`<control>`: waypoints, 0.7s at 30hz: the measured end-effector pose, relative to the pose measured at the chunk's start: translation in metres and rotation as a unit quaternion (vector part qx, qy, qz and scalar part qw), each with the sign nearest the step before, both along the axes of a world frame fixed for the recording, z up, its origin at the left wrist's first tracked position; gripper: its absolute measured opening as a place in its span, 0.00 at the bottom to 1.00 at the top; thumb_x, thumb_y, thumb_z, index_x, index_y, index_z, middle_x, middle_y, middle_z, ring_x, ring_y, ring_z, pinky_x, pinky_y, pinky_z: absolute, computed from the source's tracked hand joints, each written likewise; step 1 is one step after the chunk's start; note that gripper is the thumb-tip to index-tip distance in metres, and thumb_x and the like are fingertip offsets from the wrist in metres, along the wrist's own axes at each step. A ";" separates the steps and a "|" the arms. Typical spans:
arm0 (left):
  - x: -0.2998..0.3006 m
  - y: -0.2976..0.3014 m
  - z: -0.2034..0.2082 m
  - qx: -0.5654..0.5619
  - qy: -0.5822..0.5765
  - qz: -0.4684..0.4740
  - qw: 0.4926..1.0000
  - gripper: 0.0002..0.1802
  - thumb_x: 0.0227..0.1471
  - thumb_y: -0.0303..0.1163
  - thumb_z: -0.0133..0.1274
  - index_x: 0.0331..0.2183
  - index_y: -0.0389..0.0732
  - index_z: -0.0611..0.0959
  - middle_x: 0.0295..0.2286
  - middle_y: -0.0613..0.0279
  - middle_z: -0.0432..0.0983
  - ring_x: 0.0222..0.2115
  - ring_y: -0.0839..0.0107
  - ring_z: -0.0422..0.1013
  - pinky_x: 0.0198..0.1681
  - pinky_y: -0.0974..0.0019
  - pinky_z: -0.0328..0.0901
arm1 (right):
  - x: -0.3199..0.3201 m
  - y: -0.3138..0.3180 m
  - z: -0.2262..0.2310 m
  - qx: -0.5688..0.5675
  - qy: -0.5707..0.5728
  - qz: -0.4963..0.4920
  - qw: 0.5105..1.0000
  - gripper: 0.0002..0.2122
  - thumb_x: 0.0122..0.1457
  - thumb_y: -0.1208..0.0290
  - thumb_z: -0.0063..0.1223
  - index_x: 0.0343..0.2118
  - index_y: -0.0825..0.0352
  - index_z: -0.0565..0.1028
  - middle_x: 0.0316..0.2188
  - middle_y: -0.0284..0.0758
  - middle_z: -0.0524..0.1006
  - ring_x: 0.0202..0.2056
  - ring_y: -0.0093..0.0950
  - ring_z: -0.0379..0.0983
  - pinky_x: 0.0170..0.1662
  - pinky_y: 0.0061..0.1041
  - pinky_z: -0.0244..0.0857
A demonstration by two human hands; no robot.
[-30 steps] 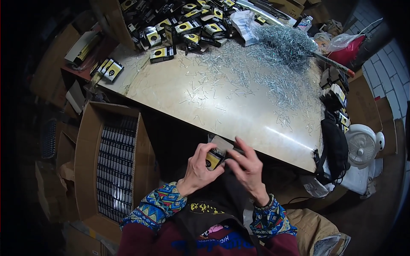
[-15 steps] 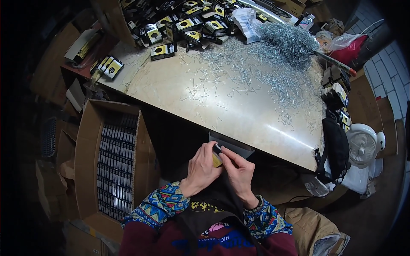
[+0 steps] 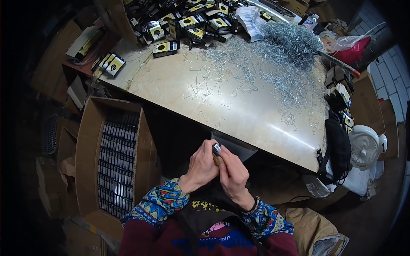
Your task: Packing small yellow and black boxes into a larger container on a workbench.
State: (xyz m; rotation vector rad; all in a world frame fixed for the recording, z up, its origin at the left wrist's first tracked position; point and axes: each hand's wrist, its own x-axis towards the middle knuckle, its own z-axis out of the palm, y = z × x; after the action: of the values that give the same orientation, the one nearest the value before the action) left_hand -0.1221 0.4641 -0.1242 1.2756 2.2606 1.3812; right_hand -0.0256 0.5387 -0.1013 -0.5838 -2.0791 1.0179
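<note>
- Since a second ago, we have drawn our hands together: then they sat apart with the yellow-faced packet open to view between them; now they press close just below the table's near edge.
- Our left hand (image 3: 203, 166) and right hand (image 3: 230, 173) both close around a small black box (image 3: 216, 150), of which only a pale glinting corner shows above the fingers; we cannot tell whether its flap is shut.
- We hold it close to the body, likely for a firm grip on something so small.
- Across the table (image 3: 239, 102), smooth and glossy beige, lies a tangled heap of thin metal staples (image 3: 290, 40), bright and wiry.
- At the far edge sit flat black-and-yellow packets (image 3: 200, 21); to our left, a cardboard carton (image 3: 85, 141) holds dark boxes packed in tight rows.
</note>
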 end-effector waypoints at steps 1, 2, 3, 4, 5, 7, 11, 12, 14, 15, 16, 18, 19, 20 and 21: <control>0.000 0.002 0.000 0.021 -0.002 -0.003 1.000 0.26 0.43 0.25 0.60 0.42 0.37 0.66 0.28 0.48 0.71 0.28 0.45 0.71 0.30 0.54 0.68 | 0.000 0.003 -0.003 0.119 0.033 0.016 0.992 0.09 0.54 0.84 0.56 0.39 0.77 0.77 0.36 0.48 0.80 0.35 0.34 0.79 0.39 0.25 0.72; 0.000 0.005 0.003 0.021 -0.003 -0.004 1.000 0.26 0.43 0.25 0.60 0.42 0.37 0.66 0.28 0.48 0.71 0.28 0.45 0.71 0.30 0.54 0.68 | 0.001 0.006 -0.005 0.123 0.046 0.022 0.991 0.09 0.52 0.85 0.56 0.38 0.77 0.77 0.38 0.51 0.78 0.35 0.42 0.79 0.40 0.28 0.72; 0.002 0.006 0.007 0.012 -0.019 -0.010 1.000 0.23 0.44 0.26 0.59 0.42 0.37 0.67 0.30 0.48 0.71 0.31 0.45 0.72 0.31 0.53 0.68 | 0.003 0.009 -0.010 0.123 0.046 0.024 0.991 0.09 0.52 0.85 0.56 0.38 0.77 0.77 0.38 0.51 0.78 0.35 0.42 0.79 0.40 0.28 0.72; 0.003 0.009 0.010 0.004 -0.035 -0.015 0.999 0.21 0.46 0.27 0.57 0.42 0.37 0.68 0.33 0.47 0.71 0.34 0.45 0.72 0.33 0.51 0.68 | 0.004 0.014 -0.016 0.132 0.052 0.028 0.989 0.10 0.51 0.86 0.56 0.38 0.77 0.77 0.37 0.51 0.78 0.35 0.42 0.79 0.39 0.28 0.73; 0.003 0.012 0.008 0.005 -0.033 -0.012 0.999 0.21 0.46 0.27 0.57 0.42 0.37 0.68 0.33 0.47 0.71 0.34 0.45 0.72 0.33 0.51 0.68 | 0.004 0.017 -0.019 0.142 0.060 0.032 0.988 0.10 0.51 0.87 0.55 0.38 0.78 0.77 0.37 0.52 0.79 0.35 0.42 0.79 0.38 0.28 0.73; 0.006 0.015 0.003 0.001 -0.024 0.008 1.000 0.21 0.46 0.27 0.57 0.42 0.37 0.68 0.32 0.47 0.72 0.33 0.44 0.72 0.33 0.50 0.69 | 0.006 0.024 -0.020 0.131 0.061 0.048 0.988 0.11 0.51 0.87 0.55 0.38 0.78 0.76 0.38 0.52 0.78 0.36 0.43 0.79 0.38 0.29 0.73; 0.005 0.026 0.025 -0.003 0.024 -0.028 0.999 0.41 0.43 0.33 0.62 0.56 0.35 0.62 0.48 0.48 0.62 0.48 0.49 0.63 0.46 0.54 0.66 | 0.023 0.066 -0.002 0.142 -0.037 -0.018 0.989 0.12 0.54 0.86 0.52 0.42 0.77 0.76 0.42 0.50 0.78 0.41 0.44 0.78 0.44 0.29 0.72; 0.001 0.026 0.028 0.004 0.025 -0.035 0.999 0.43 0.42 0.35 0.64 0.57 0.34 0.61 0.50 0.47 0.60 0.49 0.48 0.61 0.50 0.55 0.63 | 0.027 0.082 0.004 0.131 0.050 -0.076 0.987 0.13 0.55 0.87 0.50 0.44 0.76 0.75 0.45 0.49 0.76 0.45 0.43 0.76 0.47 0.29 0.70; -0.004 0.031 0.027 0.025 0.021 -0.039 0.999 0.43 0.44 0.36 0.63 0.58 0.34 0.61 0.51 0.46 0.60 0.50 0.49 0.59 0.54 0.56 0.60 | 0.032 0.116 0.005 0.150 0.042 -0.103 0.982 0.15 0.57 0.88 0.47 0.48 0.74 0.74 0.50 0.47 0.74 0.51 0.40 0.72 0.52 0.31 0.67; -0.004 0.031 0.025 0.031 0.009 -0.037 0.999 0.40 0.47 0.35 0.62 0.57 0.34 0.62 0.50 0.47 0.61 0.49 0.50 0.60 0.53 0.57 0.61 | 0.035 0.127 0.001 0.182 -0.052 -0.072 0.979 0.16 0.58 0.88 0.45 0.50 0.73 0.73 0.52 0.46 0.72 0.53 0.39 0.70 0.54 0.32 0.66; -0.006 0.028 0.023 0.048 0.016 -0.048 0.998 0.38 0.48 0.34 0.61 0.57 0.34 0.63 0.50 0.47 0.61 0.49 0.51 0.61 0.53 0.57 0.62 | 0.047 0.138 -0.005 0.190 -0.044 -0.075 0.978 0.16 0.59 0.88 0.45 0.50 0.73 0.73 0.52 0.46 0.72 0.52 0.39 0.70 0.53 0.32 0.67; -0.013 0.028 0.023 0.068 0.013 -0.059 0.996 0.33 0.50 0.32 0.58 0.55 0.35 0.66 0.48 0.48 0.65 0.48 0.53 0.63 0.52 0.59 0.63 | 0.041 0.146 0.005 0.148 0.047 -0.136 0.978 0.15 0.59 0.87 0.45 0.50 0.73 0.72 0.52 0.47 0.71 0.50 0.41 0.71 0.52 0.32 0.68; -0.015 0.027 0.021 0.071 0.019 -0.047 0.996 0.33 0.50 0.32 0.58 0.55 0.35 0.66 0.48 0.48 0.65 0.48 0.53 0.63 0.52 0.59 0.63 | 0.039 0.148 0.007 0.141 -0.025 -0.133 0.981 0.14 0.62 0.84 0.45 0.50 0.72 0.71 0.54 0.45 0.70 0.50 0.36 0.72 0.51 0.30 0.68; -0.018 0.028 0.015 0.079 0.026 -0.040 0.996 0.30 0.51 0.31 0.57 0.54 0.34 0.68 0.46 0.49 0.66 0.47 0.53 0.64 0.51 0.59 0.63 | 0.032 0.148 0.000 0.188 -0.034 -0.109 0.975 0.14 0.62 0.84 0.46 0.50 0.72 0.71 0.54 0.44 0.69 0.49 0.36 0.72 0.50 0.29 0.69; -0.023 0.036 0.012 0.093 0.035 -0.041 0.994 0.28 0.52 0.31 0.57 0.53 0.34 0.69 0.44 0.49 0.68 0.46 0.54 0.65 0.50 0.60 0.64 | 0.025 0.149 -0.008 0.239 -0.043 -0.093 0.965 0.14 0.61 0.83 0.47 0.50 0.72 0.71 0.54 0.44 0.69 0.47 0.36 0.73 0.49 0.29 0.69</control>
State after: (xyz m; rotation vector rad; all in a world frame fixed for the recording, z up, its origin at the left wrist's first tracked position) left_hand -0.1455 0.4999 -0.1126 1.4777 2.1382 1.5712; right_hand -0.0001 0.6878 -0.1094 -0.5630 -2.1909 0.3642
